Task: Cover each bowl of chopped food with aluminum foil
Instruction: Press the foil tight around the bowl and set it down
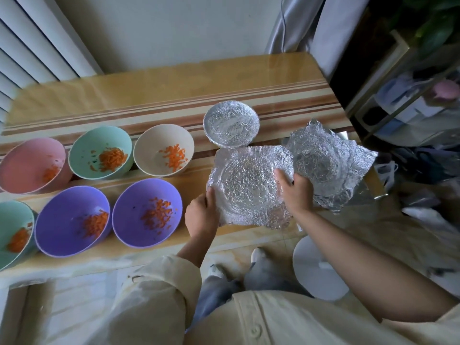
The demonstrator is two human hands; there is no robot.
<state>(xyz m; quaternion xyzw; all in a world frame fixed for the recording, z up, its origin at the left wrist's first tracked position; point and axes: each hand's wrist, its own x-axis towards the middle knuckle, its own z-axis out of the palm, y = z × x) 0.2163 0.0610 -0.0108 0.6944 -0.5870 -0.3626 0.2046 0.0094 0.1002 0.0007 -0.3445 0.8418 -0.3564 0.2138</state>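
Left hand and right hand pinch opposite edges of a crinkled silver aluminium foil sheet; a round purple bowl of chopped carrot sits just left of them.

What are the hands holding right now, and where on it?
A crinkled foil sheet: left hand grips its left edge, right hand its right edge.

Beyond the right grip, a glossy striped counter meets a pale wall; white slats far left, grey curtain right.
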